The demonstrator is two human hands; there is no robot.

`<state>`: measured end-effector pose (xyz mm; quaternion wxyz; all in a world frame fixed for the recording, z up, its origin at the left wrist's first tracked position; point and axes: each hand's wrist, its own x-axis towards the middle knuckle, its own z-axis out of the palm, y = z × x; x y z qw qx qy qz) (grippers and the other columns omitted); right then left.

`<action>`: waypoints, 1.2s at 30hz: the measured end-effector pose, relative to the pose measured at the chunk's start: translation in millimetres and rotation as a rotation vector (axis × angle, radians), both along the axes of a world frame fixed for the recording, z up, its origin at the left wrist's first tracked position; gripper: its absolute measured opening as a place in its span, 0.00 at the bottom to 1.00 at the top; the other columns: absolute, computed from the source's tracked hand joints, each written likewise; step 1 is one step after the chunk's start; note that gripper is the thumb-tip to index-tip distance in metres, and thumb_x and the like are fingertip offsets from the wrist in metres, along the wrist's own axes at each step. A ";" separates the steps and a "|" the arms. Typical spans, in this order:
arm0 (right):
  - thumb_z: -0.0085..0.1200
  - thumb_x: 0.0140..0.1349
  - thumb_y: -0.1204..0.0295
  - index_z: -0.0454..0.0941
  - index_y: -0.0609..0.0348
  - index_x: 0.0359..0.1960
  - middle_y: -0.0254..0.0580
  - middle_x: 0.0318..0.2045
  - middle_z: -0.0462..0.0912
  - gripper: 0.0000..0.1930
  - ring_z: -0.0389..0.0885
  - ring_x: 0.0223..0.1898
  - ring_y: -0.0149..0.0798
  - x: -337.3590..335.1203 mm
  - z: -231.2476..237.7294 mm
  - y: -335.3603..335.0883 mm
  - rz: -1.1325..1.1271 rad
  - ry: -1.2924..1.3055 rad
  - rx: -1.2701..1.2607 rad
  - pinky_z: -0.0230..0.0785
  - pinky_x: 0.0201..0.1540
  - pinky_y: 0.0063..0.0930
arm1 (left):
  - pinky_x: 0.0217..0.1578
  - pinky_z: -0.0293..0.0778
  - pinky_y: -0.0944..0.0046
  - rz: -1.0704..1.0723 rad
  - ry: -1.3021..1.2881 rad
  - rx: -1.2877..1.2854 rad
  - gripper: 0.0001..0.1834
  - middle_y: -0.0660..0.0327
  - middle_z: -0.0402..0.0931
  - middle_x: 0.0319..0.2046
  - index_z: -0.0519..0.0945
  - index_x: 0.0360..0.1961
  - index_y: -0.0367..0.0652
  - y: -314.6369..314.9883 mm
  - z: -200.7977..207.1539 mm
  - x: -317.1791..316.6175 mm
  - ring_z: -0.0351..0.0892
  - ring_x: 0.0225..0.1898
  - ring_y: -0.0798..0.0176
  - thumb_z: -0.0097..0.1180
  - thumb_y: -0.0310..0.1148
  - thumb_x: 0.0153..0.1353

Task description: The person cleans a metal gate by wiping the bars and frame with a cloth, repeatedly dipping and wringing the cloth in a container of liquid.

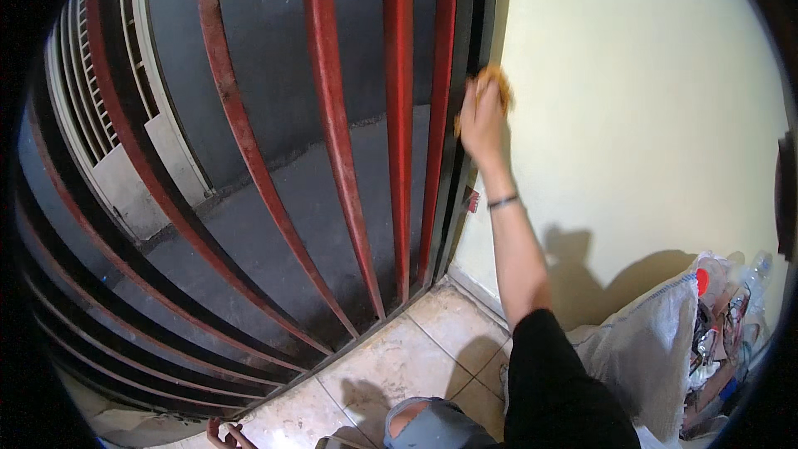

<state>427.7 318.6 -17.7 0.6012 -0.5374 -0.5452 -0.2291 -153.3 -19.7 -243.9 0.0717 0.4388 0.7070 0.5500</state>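
Observation:
My right hand (482, 123) is closed around an orange-yellow cloth (496, 83), its arm stretched out ahead. The hand presses at the dark metal frame (480, 29) where it meets the pale wall; hand and cloth are slightly blurred. Left of it stand the red metal bars (401, 116) of a gate. Only the fingers of my left hand (228, 435) show, low at the bottom edge near the foot of the bars. They are loosely bent and apart, with nothing visible in them.
At the lower right a white woven sack (640, 349) bulges with plastic bottles and mixed scraps. My knee in torn grey jeans (440, 428) is over the tiled floor (399, 349). Beyond the bars are a dark wall and a white door (137, 191).

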 end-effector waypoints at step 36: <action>0.54 0.71 0.63 0.80 0.64 0.36 0.54 0.29 0.85 0.14 0.85 0.32 0.50 8.9 -191.9 -117.9 -0.168 0.440 -0.159 0.74 0.35 0.41 | 0.43 0.80 0.58 0.011 -0.058 -0.042 0.25 0.46 0.72 0.58 0.66 0.62 0.29 -33.7 22.6 5.3 0.83 0.44 0.52 0.56 0.34 0.72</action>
